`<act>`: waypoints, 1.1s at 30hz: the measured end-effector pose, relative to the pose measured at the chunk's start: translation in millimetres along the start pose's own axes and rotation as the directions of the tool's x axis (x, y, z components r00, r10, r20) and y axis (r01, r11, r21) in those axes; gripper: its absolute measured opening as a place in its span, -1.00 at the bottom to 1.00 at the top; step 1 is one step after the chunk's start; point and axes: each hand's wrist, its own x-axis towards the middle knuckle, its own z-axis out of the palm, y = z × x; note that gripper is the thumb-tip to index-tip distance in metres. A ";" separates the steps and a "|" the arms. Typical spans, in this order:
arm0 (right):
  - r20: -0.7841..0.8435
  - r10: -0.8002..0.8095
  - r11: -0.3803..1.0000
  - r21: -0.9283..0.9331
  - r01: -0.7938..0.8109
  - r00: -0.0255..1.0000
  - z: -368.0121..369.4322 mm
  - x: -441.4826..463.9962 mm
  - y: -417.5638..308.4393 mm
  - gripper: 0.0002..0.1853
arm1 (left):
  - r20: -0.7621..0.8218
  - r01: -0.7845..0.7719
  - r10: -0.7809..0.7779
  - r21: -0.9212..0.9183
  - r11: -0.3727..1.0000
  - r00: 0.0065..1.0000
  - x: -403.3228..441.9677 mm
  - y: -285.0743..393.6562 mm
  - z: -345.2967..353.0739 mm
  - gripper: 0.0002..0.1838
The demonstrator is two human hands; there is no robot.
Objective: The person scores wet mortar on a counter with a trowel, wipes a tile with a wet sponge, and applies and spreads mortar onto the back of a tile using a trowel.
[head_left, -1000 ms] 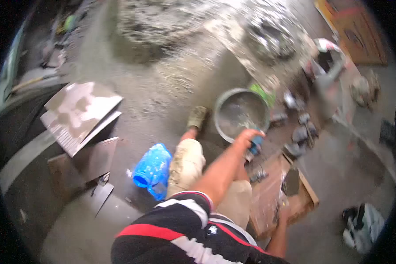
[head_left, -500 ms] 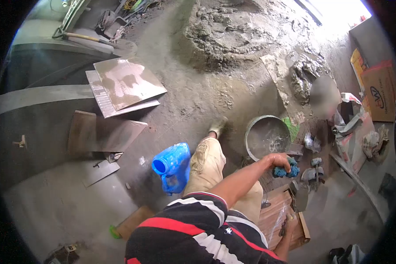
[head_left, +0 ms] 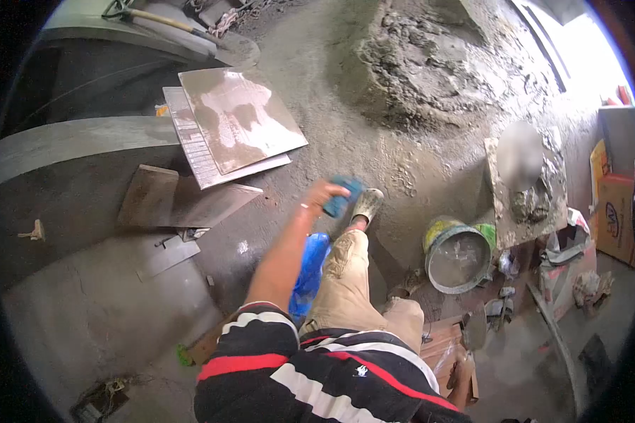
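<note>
The sponge (head_left: 345,194) is teal, blocky and blurred.

Your left hand (head_left: 320,197) grips a blue wad (head_left: 343,196). Your right hand (head_left: 463,366) is over a brown board (head_left: 440,344), near a bucket (head_left: 453,290).

Daylight blown out white beyond the far right corner of the floor (head_left: 317,113); near right corner dim. Glare on the stacked tiles (head_left: 261,130), soft shadow beside the grey heap (head_left: 430,77). Left hand (head_left: 321,194) and blue sponge (head_left: 344,197) slightly motion-smeared. Fisheye bends the edges, corners black (plus an oval patch at right, fully blurred out).
</note>
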 end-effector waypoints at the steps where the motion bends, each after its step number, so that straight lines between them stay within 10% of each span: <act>1: -0.004 -0.001 1.000 -0.013 0.001 1.000 9.8 0.5 -29.7 -0.77 | -0.153 -0.070 0.060 -0.058 0.996 0.986 19.6 -3.0 -64.3 -0.58; 3: 0.036 -0.223 0.942 -0.250 0.225 0.974 31.3 -7.0 -108.1 -0.72 | -0.552 -0.016 -0.036 -0.089 0.996 0.833 21.6 40.5 -163.3 -0.63; 5: 0.022 -0.405 0.865 -0.315 0.391 0.914 48.8 -15.7 -177.2 -0.69 | -0.683 -0.276 0.098 -0.156 0.948 0.724 53.3 38.6 -299.7 -0.63; 8: 0.033 -0.578 0.724 -0.439 0.531 0.815 60.7 -13.6 -252.5 -0.67 | -0.859 -0.208 0.187 0.096 0.973 0.476 -4.2 119.3 -318.4 -0.55; 16: 0.020 -0.551 0.783 -0.334 0.525 0.834 93.1 -67.0 -375.4 -0.70 | -0.678 -0.167 0.380 0.359 0.918 0.629 -44.8 143.5 -318.5 -0.61; 18: 0.059 -0.536 0.783 -0.336 0.523 0.842 92.5 -59.1 -366.1 -0.70 | -0.573 -0.312 0.389 0.232 0.921 0.722 -43.4 126.3 -263.6 -0.60; 25: 0.032 -0.543 0.692 -0.550 0.468 0.839 79.6 -41.9 -302.7 -0.70 | -0.235 -0.116 0.102 -0.048 0.992 0.967 7.0 93.6 -121.0 -0.59; 31: 0.024 -0.472 0.716 -0.572 0.399 0.881 77.3 -41.7 -284.1 -0.65 | -0.237 -0.173 0.170 0.010 0.985 0.957 42.0 129.8 -183.4 -0.67; 33: 0.019 -0.405 0.808 -0.461 0.368 0.914 71.5 -15.8 -261.5 -0.71 | -0.503 -0.125 0.157 0.096 0.987 0.850 103.9 118.4 -288.2 -0.77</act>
